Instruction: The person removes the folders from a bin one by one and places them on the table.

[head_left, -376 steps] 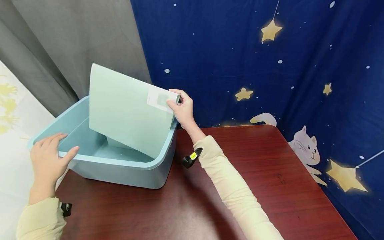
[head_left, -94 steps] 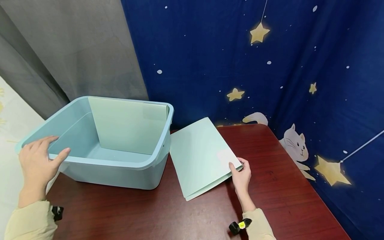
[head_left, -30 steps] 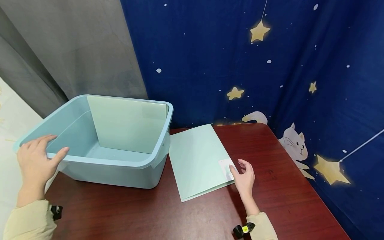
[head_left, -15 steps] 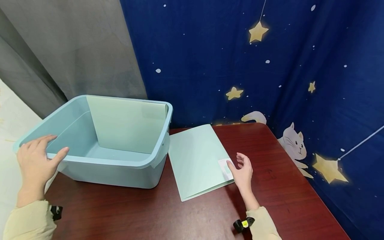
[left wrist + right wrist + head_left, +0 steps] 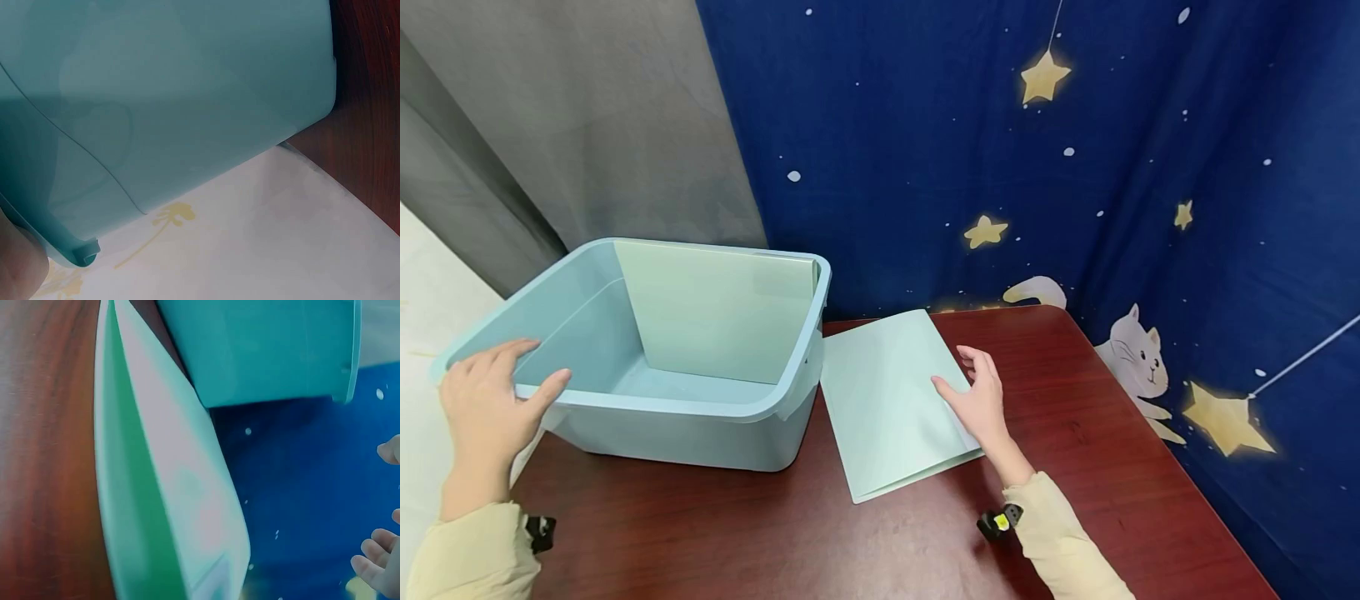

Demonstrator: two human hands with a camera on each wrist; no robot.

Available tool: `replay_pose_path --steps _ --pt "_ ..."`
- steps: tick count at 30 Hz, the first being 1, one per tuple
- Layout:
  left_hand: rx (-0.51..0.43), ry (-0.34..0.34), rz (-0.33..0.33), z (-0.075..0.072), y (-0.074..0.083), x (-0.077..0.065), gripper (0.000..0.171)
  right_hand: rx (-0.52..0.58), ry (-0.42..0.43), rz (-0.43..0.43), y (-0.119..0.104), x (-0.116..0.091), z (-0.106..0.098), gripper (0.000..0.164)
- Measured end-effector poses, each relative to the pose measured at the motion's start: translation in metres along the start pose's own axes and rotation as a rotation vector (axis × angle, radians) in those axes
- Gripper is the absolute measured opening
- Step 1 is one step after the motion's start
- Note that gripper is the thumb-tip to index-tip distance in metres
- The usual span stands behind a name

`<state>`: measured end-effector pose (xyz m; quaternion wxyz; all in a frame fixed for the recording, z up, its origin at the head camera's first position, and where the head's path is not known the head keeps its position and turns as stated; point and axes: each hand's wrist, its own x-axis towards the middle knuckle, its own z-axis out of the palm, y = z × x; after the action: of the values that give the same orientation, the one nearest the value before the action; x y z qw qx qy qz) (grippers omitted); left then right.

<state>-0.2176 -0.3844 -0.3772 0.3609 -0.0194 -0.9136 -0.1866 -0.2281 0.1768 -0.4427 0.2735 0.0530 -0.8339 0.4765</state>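
A pale green file folder (image 5: 887,400) lies on the table just right of the light blue plastic bin (image 5: 692,437). In the right wrist view the covers of this folder (image 5: 181,469) gape along one edge. My right hand (image 5: 981,400) is over the folder's right side, thumb and fingers spread apart with nothing between them. It covers most of the white label in the head view. My left hand (image 5: 493,408) holds the bin's near left corner, fingers bent over the rim. Inside the bin, a similar pale green folder (image 5: 722,312) stands upright against the back wall.
The red-brown wooden table (image 5: 700,533) ends at a rounded back right corner. Behind it hang a grey curtain (image 5: 587,108) and a dark blue curtain (image 5: 910,125) with stars and a cat. White cloth (image 5: 281,225) lies under the bin's left side.
Earlier a folder was lifted at the bin; then my right hand held one on the table. Since letting go, it has moved up and left over the folder. My left hand stays at the rim.
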Motion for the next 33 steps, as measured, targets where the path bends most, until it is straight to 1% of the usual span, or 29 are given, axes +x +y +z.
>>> replay_pose_path --steps 3,7,11,13,20,24,28,33 --pt "-0.002 0.003 0.003 -0.001 0.001 0.000 0.061 -0.008 -0.028 -0.046 -0.009 0.007 0.004 0.052" --pt "-0.001 0.006 0.006 -0.001 0.001 0.000 0.061 0.001 -0.050 -0.115 -0.020 0.019 0.008 0.046" --pt "0.003 0.000 0.001 -0.001 0.001 0.000 0.061 -0.024 -0.082 -0.178 -0.033 0.032 0.012 0.044" --pt "0.004 -0.001 0.000 -0.002 0.001 0.000 0.061 -0.043 -0.107 -0.193 -0.040 0.039 0.013 0.044" --pt "-0.011 0.022 0.010 -0.003 0.001 0.000 0.062 -0.090 -0.243 -0.210 -0.059 0.058 0.018 0.054" --pt "-0.013 0.032 0.017 -0.003 0.001 0.000 0.063 -0.100 -0.291 -0.226 -0.066 0.068 0.023 0.057" --pt "-0.015 0.029 0.031 -0.002 0.000 0.001 0.062 -0.111 -0.322 -0.246 -0.072 0.076 0.027 0.056" --pt "-0.016 0.015 0.035 -0.002 0.002 0.001 0.060 -0.116 -0.321 -0.300 -0.081 0.087 0.032 0.055"
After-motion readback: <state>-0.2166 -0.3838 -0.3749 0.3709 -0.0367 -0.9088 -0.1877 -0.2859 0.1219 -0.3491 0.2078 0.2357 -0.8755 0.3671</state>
